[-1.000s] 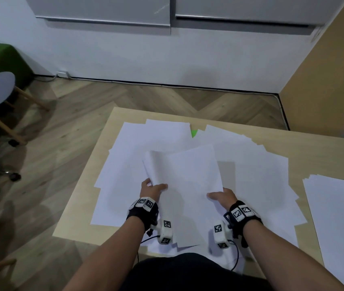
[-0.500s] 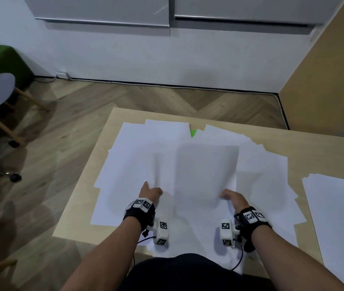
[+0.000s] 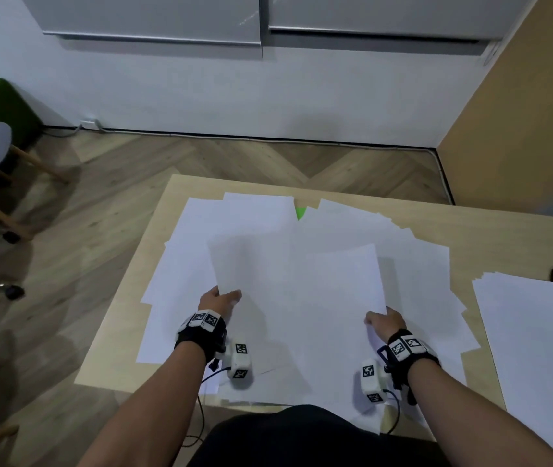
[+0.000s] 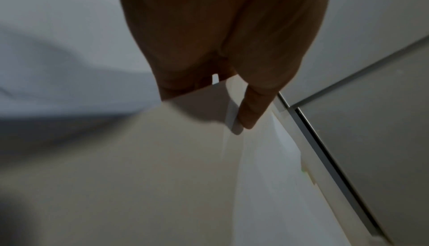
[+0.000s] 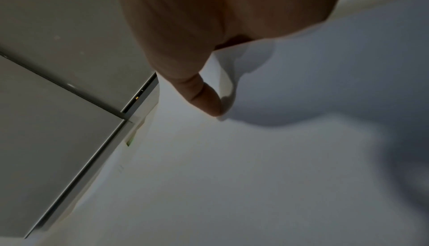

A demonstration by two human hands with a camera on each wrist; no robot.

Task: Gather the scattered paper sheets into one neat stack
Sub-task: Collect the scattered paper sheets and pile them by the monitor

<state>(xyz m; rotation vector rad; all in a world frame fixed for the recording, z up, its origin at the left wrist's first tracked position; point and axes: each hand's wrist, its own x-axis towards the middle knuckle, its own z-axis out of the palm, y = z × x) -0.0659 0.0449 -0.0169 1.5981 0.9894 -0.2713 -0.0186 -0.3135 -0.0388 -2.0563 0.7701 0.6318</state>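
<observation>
Both hands have spread apart — left hand (image 3: 220,299) pinching one sheet (image 3: 251,264), right hand (image 3: 384,322) pinching another sheet (image 3: 346,278) beyond its fingertips — so gathering continues.

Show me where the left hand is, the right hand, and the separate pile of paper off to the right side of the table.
left hand (image 3: 219,299), head view, on the back of the hand.
right hand (image 3: 386,321), head view, on the back of the hand.
separate pile of paper (image 3: 534,348), head view, on the bare top sheet.
</observation>
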